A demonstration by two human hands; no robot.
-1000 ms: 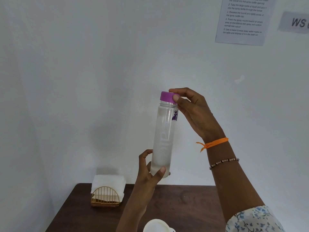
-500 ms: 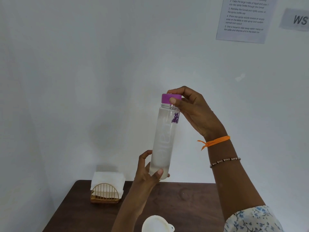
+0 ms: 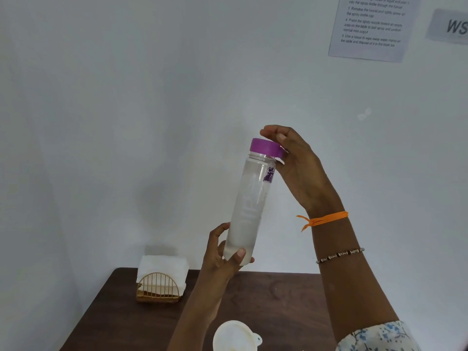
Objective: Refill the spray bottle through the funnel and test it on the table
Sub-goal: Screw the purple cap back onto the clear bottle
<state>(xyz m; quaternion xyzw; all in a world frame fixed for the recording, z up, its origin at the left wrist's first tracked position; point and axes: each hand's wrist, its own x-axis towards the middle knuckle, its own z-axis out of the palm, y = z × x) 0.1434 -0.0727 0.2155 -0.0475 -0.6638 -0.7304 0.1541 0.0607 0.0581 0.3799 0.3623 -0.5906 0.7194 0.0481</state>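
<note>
Bottle (image 3: 249, 206) tilted above table (image 3: 278, 307), left hand (image 3: 222, 254) gripping base, right hand (image 3: 296, 163) on cap (image 3: 264, 146)

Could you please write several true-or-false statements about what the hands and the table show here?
1. The left hand holds the bottle near its base. True.
2. The cap is green. False: it is purple.
3. The right hand grips the cap. True.
4. The bottle stands on the table. False: it is held above it, tilted.
5. The napkin holder is empty. False: it holds white napkins.
6. A white funnel shows at the bottom edge. True.
</note>
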